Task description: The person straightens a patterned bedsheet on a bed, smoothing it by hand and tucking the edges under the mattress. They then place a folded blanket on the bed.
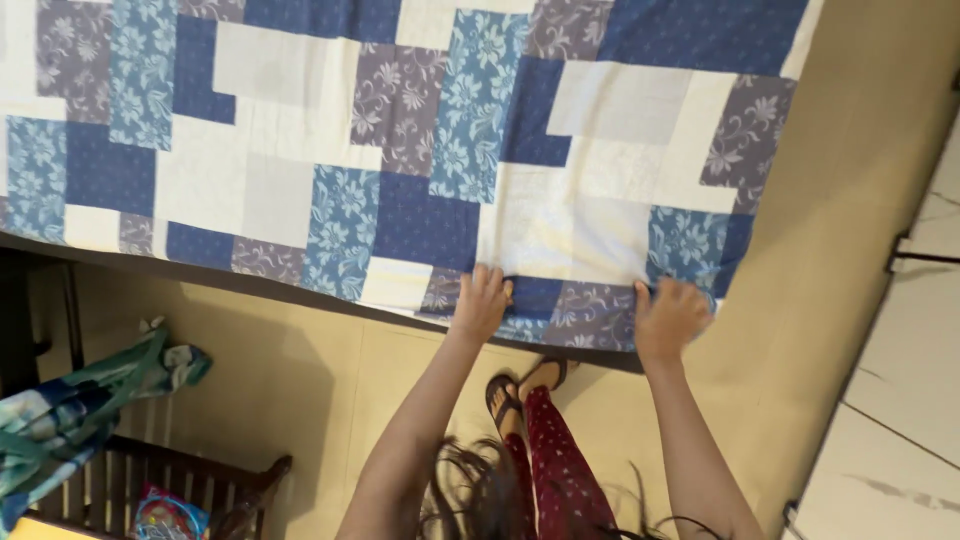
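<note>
Tan floor (pixel 300 360) below me, pale tiles far right past a dark strip. Patchwork bedsheet (pixel 400 150) fills the far half of view: blocks of navy, light blue floral, grey floral and white. Its near edge runs left to right, dropping toward the right, with a dark shadow line under it; its right edge ends short of the tiles, leaving a bare band of tan surface there.

My left hand (pixel 482 303) has fingers curled together, pinching the sheet's near edge. My right hand (pixel 668 318) sits just to the right on the same edge, fingers closed down over the cloth. Both arms reach straight out, well apart from each other.

My feet in dark sandals (pixel 508 392) and red dotted trousers (pixel 560 460) stand between the arms.

Near left: wooden slatted rack (pixel 190 480), a teal patterned cloth (pixel 70 415) draped over it, and a bright multicoloured packet (pixel 165 515) beside it. Open floor lies between the rack and my feet.
</note>
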